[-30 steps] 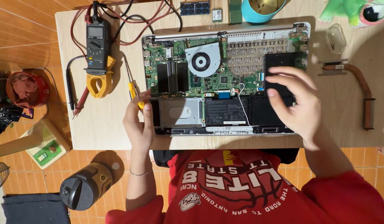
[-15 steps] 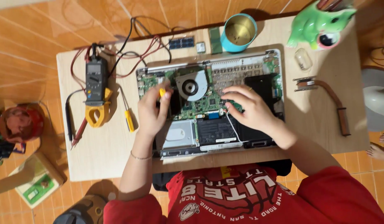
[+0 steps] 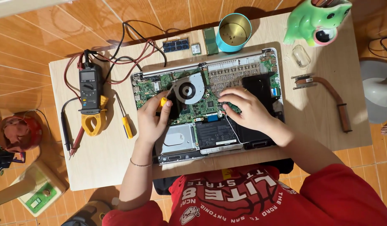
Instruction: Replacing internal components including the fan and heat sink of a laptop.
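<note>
Green circuit board fills the opened laptop [image 3: 210,104], and the person appears to be unscrewing near its fan [image 3: 188,88]: the left hand [image 3: 149,121] is closed around a yellow-handled screwdriver [image 3: 163,101] left of the fan, while the right hand [image 3: 247,111] rests fingers-down, holding nothing, right of it. Freeing the fan next likely needs steady turning.

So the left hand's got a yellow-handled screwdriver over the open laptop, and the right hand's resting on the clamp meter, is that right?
Not quite. The head view shows the right hand resting on the open laptop's board beside the fan, not on the clamp meter, which lies untouched at the table's left. The left hand does hold the yellow-handled screwdriver.
</note>
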